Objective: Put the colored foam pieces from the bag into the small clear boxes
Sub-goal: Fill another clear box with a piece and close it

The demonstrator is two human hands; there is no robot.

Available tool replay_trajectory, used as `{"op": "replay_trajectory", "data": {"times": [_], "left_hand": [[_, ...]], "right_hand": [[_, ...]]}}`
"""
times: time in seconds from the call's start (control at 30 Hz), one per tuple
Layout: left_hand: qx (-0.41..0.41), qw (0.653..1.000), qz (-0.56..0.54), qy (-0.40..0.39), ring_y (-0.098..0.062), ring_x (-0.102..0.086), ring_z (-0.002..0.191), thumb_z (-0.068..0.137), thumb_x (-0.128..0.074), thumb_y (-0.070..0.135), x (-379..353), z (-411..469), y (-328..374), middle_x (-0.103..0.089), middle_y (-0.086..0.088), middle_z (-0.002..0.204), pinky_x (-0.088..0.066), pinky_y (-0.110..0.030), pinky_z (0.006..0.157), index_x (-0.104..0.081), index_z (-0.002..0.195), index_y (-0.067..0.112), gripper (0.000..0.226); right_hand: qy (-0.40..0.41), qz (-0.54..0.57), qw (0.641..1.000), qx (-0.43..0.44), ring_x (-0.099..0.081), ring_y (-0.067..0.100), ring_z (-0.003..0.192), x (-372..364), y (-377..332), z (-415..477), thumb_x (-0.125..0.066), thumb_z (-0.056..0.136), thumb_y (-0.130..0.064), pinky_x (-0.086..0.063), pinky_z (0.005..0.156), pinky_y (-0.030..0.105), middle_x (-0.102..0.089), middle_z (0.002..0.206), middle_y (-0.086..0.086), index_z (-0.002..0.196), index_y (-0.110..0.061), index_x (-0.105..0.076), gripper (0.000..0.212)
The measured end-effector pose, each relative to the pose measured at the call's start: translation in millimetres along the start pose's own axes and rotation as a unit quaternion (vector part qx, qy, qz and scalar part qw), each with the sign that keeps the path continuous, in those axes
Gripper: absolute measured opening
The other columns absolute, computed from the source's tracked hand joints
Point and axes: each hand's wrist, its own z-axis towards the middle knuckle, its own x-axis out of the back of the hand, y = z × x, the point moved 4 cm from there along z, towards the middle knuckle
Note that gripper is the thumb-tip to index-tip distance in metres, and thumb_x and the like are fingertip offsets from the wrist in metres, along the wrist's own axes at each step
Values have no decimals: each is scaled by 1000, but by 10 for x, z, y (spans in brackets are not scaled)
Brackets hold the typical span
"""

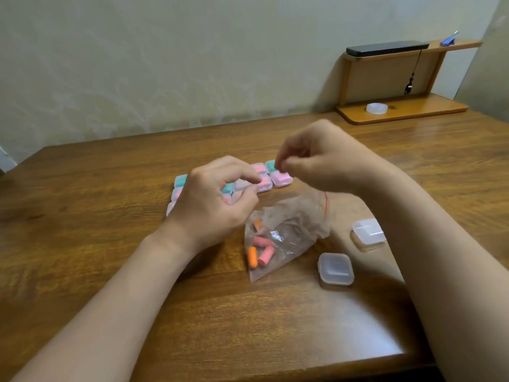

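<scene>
A clear zip bag (pixel 292 224) lies on the table with orange and pink foam pieces (pixel 260 250) inside. Behind it stands a cluster of small clear boxes (pixel 281 179) filled with pink and teal foam. My left hand (pixel 214 202) hovers over that cluster and pinches one small clear box (pixel 242 185) between thumb and index finger. My right hand (pixel 316 161) is raised over the cluster's right end, by a teal-filled box (pixel 270 165). Its fingertips are curled together, with nothing visible between them. Two empty clear boxes (pixel 336 268) (pixel 369 231) sit to the right of the bag.
A wooden shelf stand (pixel 399 108) sits at the table's back right, with a tape roll (pixel 376 108) on its base and a dark flat device (pixel 385 48) on top. A wall runs along the far table edge. The table's front edge (pixel 275 370) is close to me.
</scene>
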Motion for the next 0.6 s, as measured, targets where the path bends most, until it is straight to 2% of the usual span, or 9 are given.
{"op": "replay_trajectory", "data": {"times": [0.1, 0.17, 0.27, 0.33, 0.43, 0.5, 0.6], "left_hand": [[-65, 997, -24, -16, -14, -70, 94, 84, -69, 4, -90, 118, 348, -73, -5, 98, -55, -31, 85, -76, 88, 4, 8], [-119, 990, -20, -76, -16, -70, 94, 85, -71, 8, -214, 198, 561, -73, -6, 99, -56, -34, 82, -77, 89, 6, 8], [-155, 970, 5, -186, -18, -67, 95, 88, -70, 22, -474, 270, 782, -73, -3, 102, -56, -40, 82, -77, 97, 11, 17], [-153, 953, 51, -258, -23, -66, 95, 88, -64, 33, -665, 292, 858, -73, -2, 103, -54, -46, 82, -77, 100, 12, 27], [-126, 914, 150, -357, -21, -63, 100, 85, -46, 47, -874, 341, 899, -71, 4, 104, -48, -45, 91, -75, 102, 20, 43], [-130, 900, 183, -375, -18, -62, 105, 84, -45, 49, -953, 358, 919, -71, 6, 109, -44, -44, 96, -73, 107, 24, 44], [-127, 893, 183, -391, -13, -59, 114, 92, -55, 48, -1023, 362, 952, -68, 10, 120, -37, -43, 107, -68, 123, 30, 39]], "right_hand": [[78, 31, 996, -42, -68, 14, 76, 212, 129, 18, -56, 84, -15, -56, 69, 33, -72, 76, -3, 82, -21, -77, 22], [123, 41, 990, -59, -68, 17, 77, 357, 201, 3, -54, 82, -15, -57, 67, 34, -72, 77, 1, 80, -17, -76, 22], [156, 41, 984, -80, -68, 17, 77, 526, 299, -38, -53, 84, -13, -56, 62, 31, -72, 79, 4, 79, -13, -75, 22], [156, 35, 982, -101, -68, 16, 76, 585, 380, -65, -54, 84, -13, -54, 58, 28, -71, 79, 4, 78, -12, -74, 21], [151, 37, 980, -123, -67, 17, 74, 628, 480, -87, -56, 84, -12, -51, 55, 25, -70, 77, 5, 76, -10, -73, 19], [155, 45, 979, -126, -68, 19, 73, 639, 513, -91, -55, 83, -12, -53, 54, 27, -70, 76, 7, 75, -9, -73, 19], [151, 56, 979, -125, -69, 22, 74, 618, 526, -79, -54, 81, -13, -59, 61, 34, -71, 76, 8, 73, -8, -73, 21]]}}
